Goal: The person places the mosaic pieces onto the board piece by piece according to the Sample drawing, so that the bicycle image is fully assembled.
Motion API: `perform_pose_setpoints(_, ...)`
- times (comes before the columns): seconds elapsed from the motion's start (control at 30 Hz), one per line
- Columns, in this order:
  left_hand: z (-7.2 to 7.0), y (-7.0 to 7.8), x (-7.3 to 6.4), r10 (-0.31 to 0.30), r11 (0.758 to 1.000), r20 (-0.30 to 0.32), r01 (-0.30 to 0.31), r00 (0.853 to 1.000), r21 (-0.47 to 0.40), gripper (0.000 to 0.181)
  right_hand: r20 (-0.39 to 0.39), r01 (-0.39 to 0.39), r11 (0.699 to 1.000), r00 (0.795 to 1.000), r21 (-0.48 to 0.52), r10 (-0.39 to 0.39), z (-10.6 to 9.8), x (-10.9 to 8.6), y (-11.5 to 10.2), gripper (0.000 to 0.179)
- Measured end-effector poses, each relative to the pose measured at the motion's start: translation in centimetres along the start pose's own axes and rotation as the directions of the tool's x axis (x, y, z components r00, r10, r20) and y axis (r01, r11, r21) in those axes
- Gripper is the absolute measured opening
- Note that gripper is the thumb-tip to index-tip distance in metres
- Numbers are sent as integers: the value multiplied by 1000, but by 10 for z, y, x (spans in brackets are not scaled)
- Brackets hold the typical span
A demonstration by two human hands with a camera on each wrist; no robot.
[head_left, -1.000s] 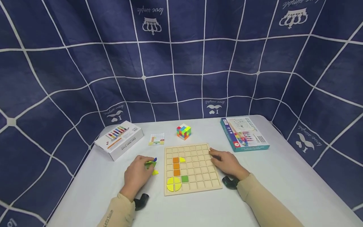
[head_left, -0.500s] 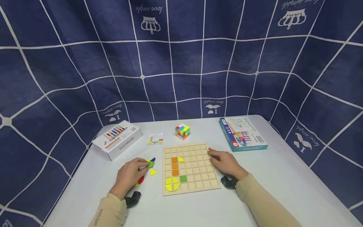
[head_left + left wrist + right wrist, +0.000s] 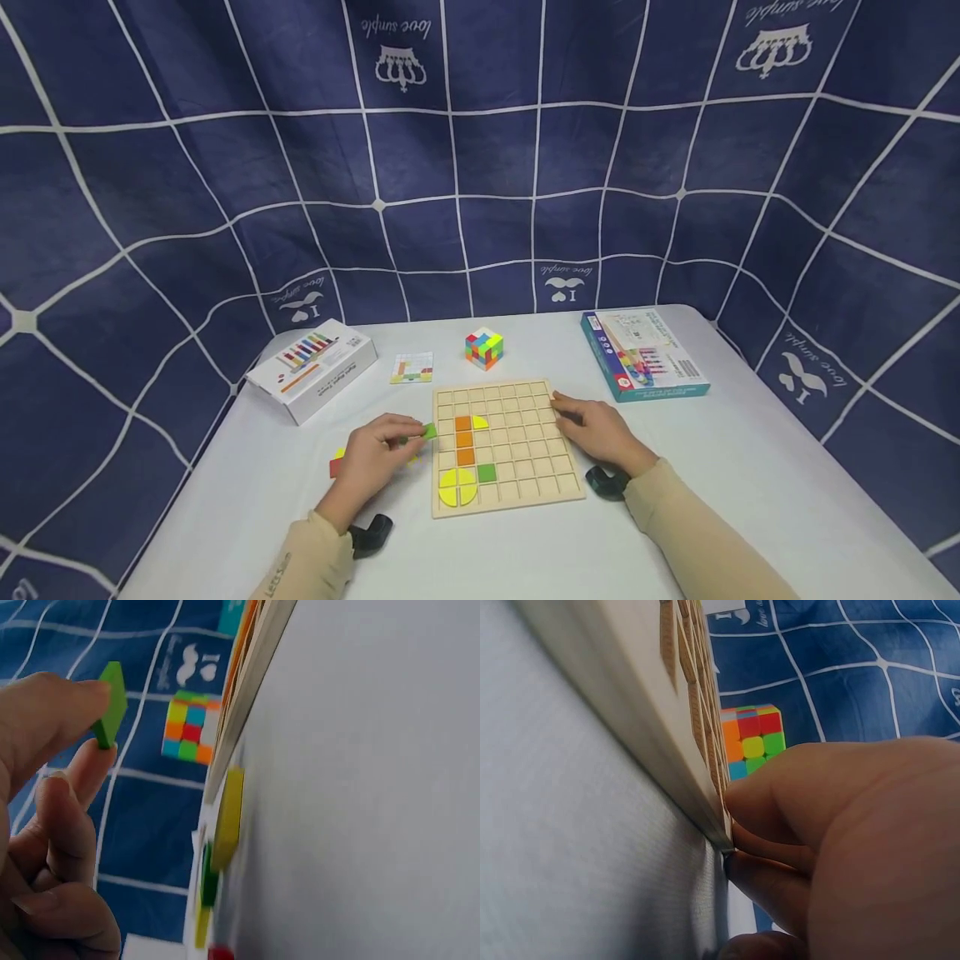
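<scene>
My left hand pinches a small green square tile between thumb and finger, just off the left edge of the wooden grid board. Orange square tiles, yellow quarter-circle tiles and one green square sit in cells on the board's left side. On the opposite side, my right hand grips the board's right edge; the right wrist view has its thumb at the rim and fingers against the side. Loose tiles, one a yellow piece, lie on the table, partly hidden by my left hand.
Behind the board stand a puzzle cube and a small pattern card. A white box is at the back left, a teal-edged flat box at the back right. A dark blue curtain hangs behind the white table.
My left hand drew back over the loose tiles, then came right toward the board with the green square in its fingertips. The right hand has stayed at the board's edge.
</scene>
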State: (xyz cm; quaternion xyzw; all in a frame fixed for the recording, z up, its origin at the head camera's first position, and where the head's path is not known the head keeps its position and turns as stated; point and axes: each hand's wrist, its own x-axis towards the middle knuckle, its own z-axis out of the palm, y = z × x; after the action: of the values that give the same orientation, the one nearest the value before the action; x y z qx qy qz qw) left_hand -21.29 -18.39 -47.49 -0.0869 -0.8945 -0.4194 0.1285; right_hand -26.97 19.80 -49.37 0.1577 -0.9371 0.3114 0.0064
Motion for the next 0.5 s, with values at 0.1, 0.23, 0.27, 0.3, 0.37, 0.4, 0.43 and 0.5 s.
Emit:
perform_pose_setpoints(0.1,9,16,-6,39,999,33,-38,999,-34,21,-2,-1,1000,1000,2,1,0,1,-1,42)
perform_pose_setpoints(0.23,21,35,-13,100,994,98,-95,990,-45,18,-3,2,1000,1000,0,-2,0,2,-1,42)
perform_pose_setpoints(0.27,24,39,-15,107,994,116,-102,988,-45,18,-2,4,1000,1000,-3,-4,1,2,-1,42)
perform_pose_setpoints(0.3,27,43,-16,114,993,133,-109,985,-42,16,-2,5,1000,1000,-6,-5,1,2,-2,42)
perform_pose_setpoints(0.37,33,50,-18,125,992,166,-122,978,-28,14,-5,6,1000,1000,-10,-6,1,2,-2,42)
perform_pose_setpoints(0.4,36,53,-19,125,992,183,-124,975,-16,13,-6,1,1000,1000,-9,-1,1,2,-2,41)
perform_pose_setpoints(0.43,40,56,-19,129,991,198,-131,972,0,11,-7,-2,1000,1000,-6,2,1,2,-2,41)
perform_pose_setpoints(0.5,47,60,-19,138,989,224,-146,965,22,8,-13,-8,1000,1000,-1,8,1,2,-1,40)
